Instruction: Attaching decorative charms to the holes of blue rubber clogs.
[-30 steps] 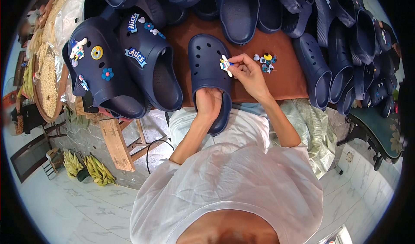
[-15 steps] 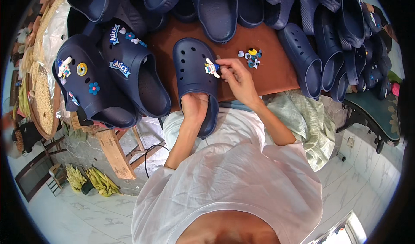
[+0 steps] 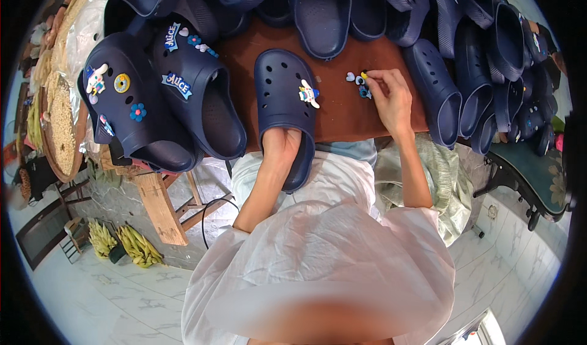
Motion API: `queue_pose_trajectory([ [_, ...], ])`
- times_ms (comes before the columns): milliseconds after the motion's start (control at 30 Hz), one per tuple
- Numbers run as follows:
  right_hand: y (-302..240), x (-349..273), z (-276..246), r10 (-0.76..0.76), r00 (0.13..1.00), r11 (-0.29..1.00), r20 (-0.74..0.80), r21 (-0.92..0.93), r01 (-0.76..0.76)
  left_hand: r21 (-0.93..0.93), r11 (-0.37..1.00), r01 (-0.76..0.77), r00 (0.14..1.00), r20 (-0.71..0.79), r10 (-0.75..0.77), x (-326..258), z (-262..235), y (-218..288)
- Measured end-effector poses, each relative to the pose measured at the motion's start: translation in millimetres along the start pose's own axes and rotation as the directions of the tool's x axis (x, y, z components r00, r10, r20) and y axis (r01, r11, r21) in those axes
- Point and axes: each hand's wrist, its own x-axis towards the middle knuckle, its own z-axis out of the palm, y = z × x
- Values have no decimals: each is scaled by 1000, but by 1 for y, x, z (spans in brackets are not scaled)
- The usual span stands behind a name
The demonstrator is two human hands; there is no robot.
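A navy clog [image 3: 282, 94] lies toe away on the brown tabletop, its heel hanging over the front edge. My left hand [image 3: 282, 144] reaches into its opening and holds it from within; the fingers are hidden inside. On the right side of the toe sits a white long-eared character charm [image 3: 308, 93] with some blue; the clog's other visible holes are bare. My right hand [image 3: 391, 97] is over a small pile of shoe charms [image 3: 359, 83], thumb and forefinger pinched on a yellow charm [image 3: 365, 74]. The pile also has a white heart and blue pieces, partly covered by the fingers.
To the left stand two navy clogs [image 3: 150, 134] with flower, ring and banner charms. Many plain clogs [image 3: 321, 21] crowd the far edge, and more [image 3: 433, 91] line the right side. A wooden stool [image 3: 160, 207] is below left, and a dark table [image 3: 529, 161] is at right.
My right hand has left the character charm on the clog and moved right to the charm pile. The left hand stays in the clog. The whole view has shifted slightly.
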Motion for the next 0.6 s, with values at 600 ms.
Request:
queue_pose_trajectory([
  [600, -41, 25, 22, -20, 979, 976, 204, 218, -25, -58, 997, 49, 995, 84, -45, -3, 23, 8],
])
